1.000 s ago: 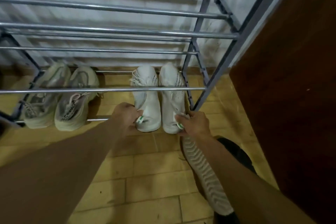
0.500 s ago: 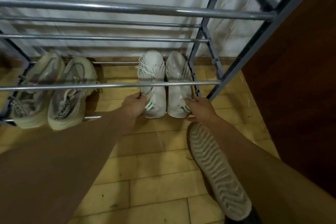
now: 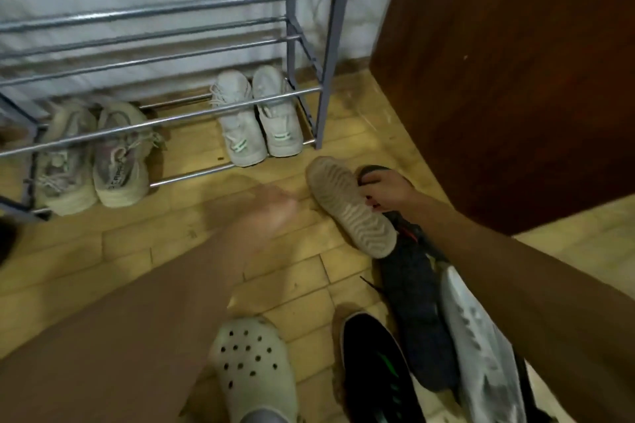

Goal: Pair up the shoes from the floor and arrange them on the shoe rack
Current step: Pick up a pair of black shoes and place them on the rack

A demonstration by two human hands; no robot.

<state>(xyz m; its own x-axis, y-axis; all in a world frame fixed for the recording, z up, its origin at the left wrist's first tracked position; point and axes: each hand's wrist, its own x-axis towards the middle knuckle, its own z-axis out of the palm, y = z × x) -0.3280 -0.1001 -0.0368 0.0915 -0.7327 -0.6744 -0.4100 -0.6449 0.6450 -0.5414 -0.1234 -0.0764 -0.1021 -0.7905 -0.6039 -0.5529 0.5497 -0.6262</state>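
Note:
A metal shoe rack (image 3: 323,45) stands against the wall. On its bottom shelf sit a white pair with green heel tabs (image 3: 257,120) at the right and a beige pair (image 3: 89,154) at the left. In front of the rack lies a dark shoe on its side, its tan ribbed sole (image 3: 347,206) facing me. My right hand (image 3: 385,189) grips that shoe at its upper. My left hand (image 3: 271,206) is blurred, empty and open above the floor, just left of the sole.
A dark blue shoe (image 3: 415,316), a black shoe with green marks (image 3: 378,371) and a grey-white shoe (image 3: 481,347) lie on the tiled floor at the lower right. A pale perforated clog (image 3: 254,367) is at the bottom centre. A brown wooden panel (image 3: 508,62) stands right of the rack.
Both hands have let go of the white pair and pulled back from the rack. My right hand has taken hold of the dark shoe with the tan sole. The view has tilted down.

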